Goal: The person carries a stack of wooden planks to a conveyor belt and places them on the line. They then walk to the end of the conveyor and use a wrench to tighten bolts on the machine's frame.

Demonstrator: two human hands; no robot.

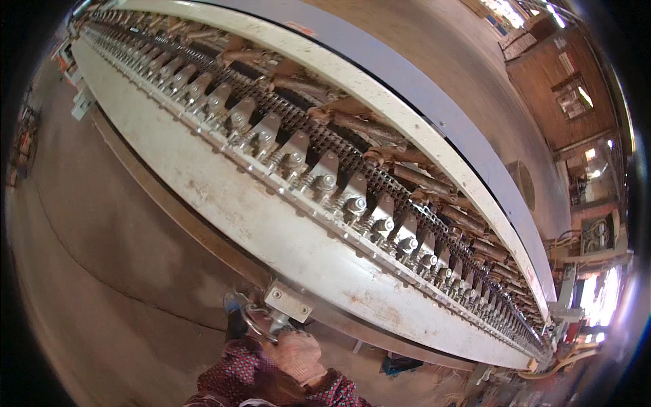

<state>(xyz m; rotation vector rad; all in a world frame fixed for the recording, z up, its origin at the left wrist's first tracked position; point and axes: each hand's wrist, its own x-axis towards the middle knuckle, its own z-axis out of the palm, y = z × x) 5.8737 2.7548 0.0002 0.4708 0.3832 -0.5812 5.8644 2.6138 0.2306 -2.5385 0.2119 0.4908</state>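
A metal handwheel (252,324) sits below a grey block (288,302) on the near side of a long machine, joined to it by a short shaft. My right hand (300,356) is at the wheel's right side, fingers curled around what appears to be its rim. Its fingertips are partly hidden under the block. My left arm, in a dark red patterned sleeve (237,370), reaches to the wheel's near left side. The left hand is mostly hidden by the right hand and the sleeve, so its fingers do not show.
The machine's pale side panel (224,210) runs diagonally across the view. Above it lie a row of spring-loaded brackets (295,152), a roller chain (339,146) and brown rollers (420,178). A blue shoe (232,302) stands on the concrete floor beside the wheel.
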